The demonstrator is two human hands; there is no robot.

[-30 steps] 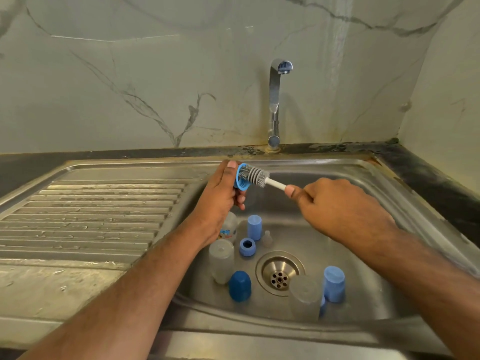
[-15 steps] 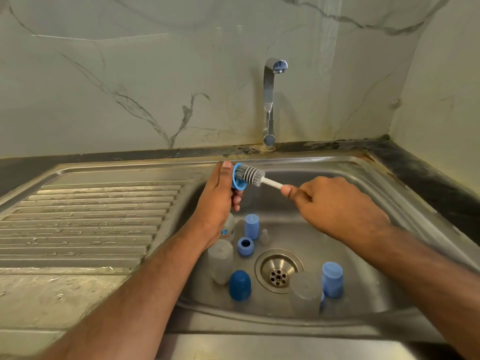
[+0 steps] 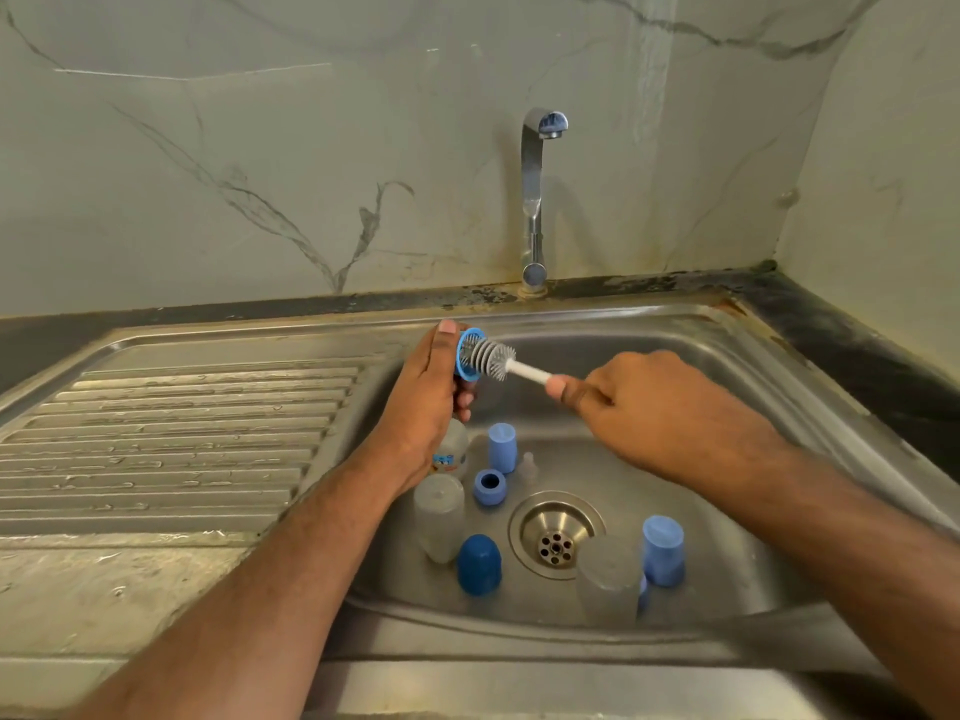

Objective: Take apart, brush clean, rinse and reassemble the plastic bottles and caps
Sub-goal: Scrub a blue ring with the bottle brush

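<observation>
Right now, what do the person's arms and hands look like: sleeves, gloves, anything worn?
Both forearms are bare as far as the picture shows, no sleeves in view. The left hand and right hand wear no gloves; no rings, watch or bands show. Nails are short and unpainted.

We record a stainless steel sink with a round drain strainer in the basin floor. A ribbed draining board adjoins it on the left. At the far edge a chrome tap stands upright, its spout turned toward the near side, with brown staining at its base. Behind it we note a grey-veined marble backsplash. A dark, worn countertop borders the sink on the far and right sides.
</observation>
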